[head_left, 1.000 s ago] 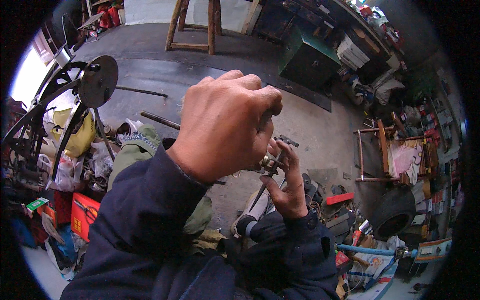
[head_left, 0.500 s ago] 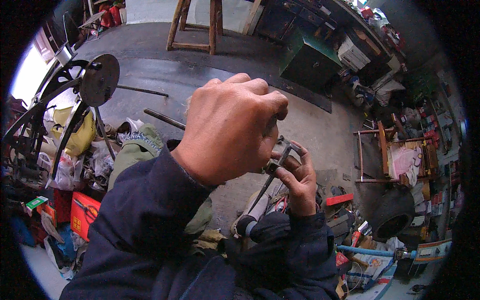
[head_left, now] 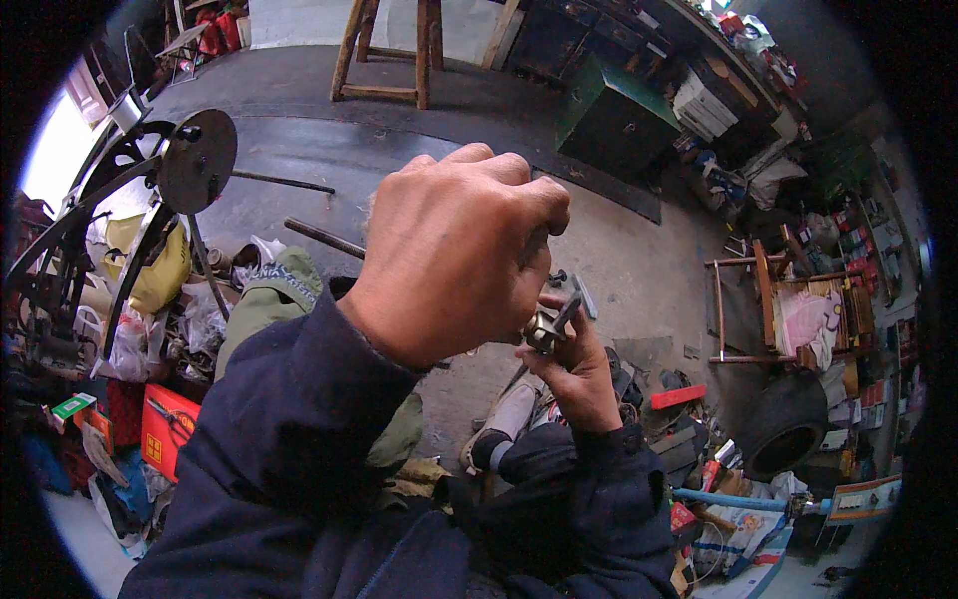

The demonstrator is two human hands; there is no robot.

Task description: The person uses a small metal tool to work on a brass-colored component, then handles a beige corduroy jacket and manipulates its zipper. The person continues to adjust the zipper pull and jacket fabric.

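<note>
Large in the middle is my left hand (head_left: pixel 454 260), closed in a fist with its back toward me; what its fingers hold is hidden beneath it. Just right of and below it, my right hand (head_left: pixel 581 384) has its thumb and fingers round a small metal tool (head_left: pixel 544 327). This tool has a shiny rounded fitting and a flat dark bar standing up from it. The fitting lies close against the underside of my left fist; I cannot tell whether they touch. A dark metal rod (head_left: pixel 321 238) runs behind my left wrist, and its link to the hand is hidden.
At left stands a black metal machine with a round disc (head_left: pixel 198 162), beside bags and a red box (head_left: pixel 170 429). Ahead are a wooden stool (head_left: pixel 379 92) and a green chest (head_left: pixel 617 118). To the right are a small wooden-framed chair (head_left: pixel 773 309) and a tyre (head_left: pixel 788 424).
The metal tool has turned in my right hand: its long tapered end pointed down toward me before, and now the flat bar tilts up. My right fingers have shifted; my left fist barely moved.
</note>
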